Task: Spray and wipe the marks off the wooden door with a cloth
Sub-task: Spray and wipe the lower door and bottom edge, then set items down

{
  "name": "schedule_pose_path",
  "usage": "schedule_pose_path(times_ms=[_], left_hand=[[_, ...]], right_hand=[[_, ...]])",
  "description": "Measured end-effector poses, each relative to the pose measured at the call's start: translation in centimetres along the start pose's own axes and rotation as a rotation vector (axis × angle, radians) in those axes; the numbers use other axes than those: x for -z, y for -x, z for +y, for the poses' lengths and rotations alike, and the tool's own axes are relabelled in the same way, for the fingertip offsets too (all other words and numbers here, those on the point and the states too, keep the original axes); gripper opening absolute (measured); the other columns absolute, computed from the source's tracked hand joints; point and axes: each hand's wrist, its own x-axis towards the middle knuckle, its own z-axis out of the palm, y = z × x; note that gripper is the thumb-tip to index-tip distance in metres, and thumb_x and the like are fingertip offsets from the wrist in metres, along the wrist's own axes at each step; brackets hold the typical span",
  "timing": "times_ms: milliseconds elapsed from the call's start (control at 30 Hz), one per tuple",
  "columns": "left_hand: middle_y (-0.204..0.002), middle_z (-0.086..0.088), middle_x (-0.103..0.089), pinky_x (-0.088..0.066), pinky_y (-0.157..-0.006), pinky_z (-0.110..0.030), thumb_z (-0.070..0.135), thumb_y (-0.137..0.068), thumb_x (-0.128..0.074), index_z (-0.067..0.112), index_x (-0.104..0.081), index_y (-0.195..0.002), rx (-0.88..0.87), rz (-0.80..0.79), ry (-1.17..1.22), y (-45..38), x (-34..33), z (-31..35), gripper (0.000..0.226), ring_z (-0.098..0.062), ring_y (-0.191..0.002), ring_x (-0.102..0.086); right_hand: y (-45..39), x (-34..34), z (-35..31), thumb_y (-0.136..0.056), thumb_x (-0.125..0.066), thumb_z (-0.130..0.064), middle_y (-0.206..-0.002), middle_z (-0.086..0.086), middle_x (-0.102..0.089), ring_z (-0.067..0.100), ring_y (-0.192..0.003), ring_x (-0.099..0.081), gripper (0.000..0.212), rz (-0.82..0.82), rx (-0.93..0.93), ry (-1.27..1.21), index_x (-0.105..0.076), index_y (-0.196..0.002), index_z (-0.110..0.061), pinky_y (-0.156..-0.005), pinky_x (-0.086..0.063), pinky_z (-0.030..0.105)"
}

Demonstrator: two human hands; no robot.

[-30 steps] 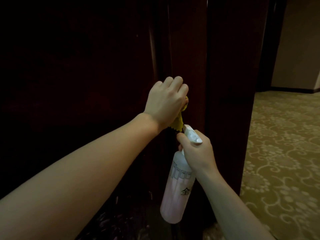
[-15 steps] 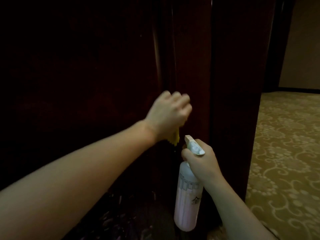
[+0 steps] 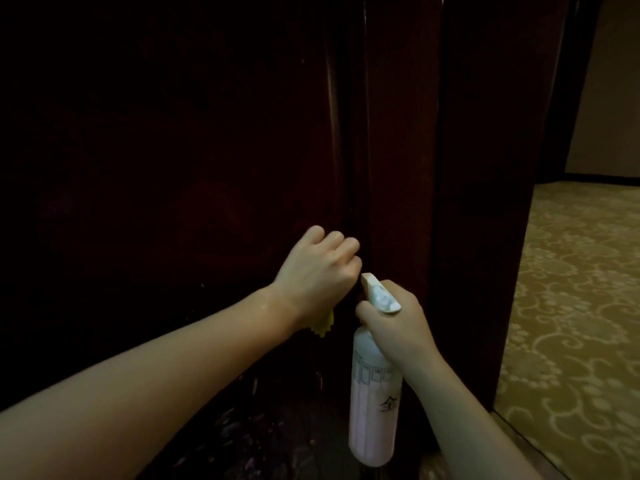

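Left hand is balled around a yellow cloth against the dark wooden door; right hand grips the pink spray bottle. In this gloom, faint marks could easily get missed.

Dark wooden door close ahead of both hands; open carpeted floor rightward.

Patterned carpet (right side)
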Motion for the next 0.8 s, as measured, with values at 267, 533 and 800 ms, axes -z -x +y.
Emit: schedule_pose_path(times_ms=[267,533,800], left_hand=[[-0.083,-0.007,-0.058,-0.037,-0.061,-0.035,0.024,-0.082,-0.069,0.009,-0.062,-0.078,0.107,0.059,-0.022,4.7,1.7,-2.6,0.017,-0.023,-0.070,-0.053],[-0.084,-0.003,-0.059,-0.040,-0.065,-0.034,0.025,-0.084,-0.065,0.013,-0.062,-0.080,0.124,0.033,-0.029,5.8,1.8,-2.4,0.013,-0.019,-0.073,-0.054],[-0.093,-0.004,-0.058,-0.040,-0.070,-0.034,0.029,-0.087,-0.064,0.014,-0.062,-0.091,0.233,0.032,0.000,5.8,1.8,-1.7,0.016,-0.021,-0.080,-0.055]], right_hand=[[2.7,-3.3,-1.9,-0.079,-0.065,-0.011,-0.059,-0.009,-0.046,0.005,-0.053,-0.041,0.016,-0.001,0.048,-0.022,-0.052,-0.070,-0.009,-0.048,-0.034,0.018],[5.2,-4.1,-2.9,-0.078,-0.061,-0.019,-0.056,0.000,-0.049,0.017,-0.054,-0.045,0.026,0.148,0.009,0.208,-0.046,-0.057,-0.014,-0.052,-0.038,0.037],[6.1,-2.8,-0.5,-0.085,-0.067,-0.019,-0.074,-0.003,-0.061,0.013,-0.070,-0.058,0.004,-0.013,-0.071,-0.018,-0.065,-0.081,-0.020,-0.064,-0.045,0.029]])
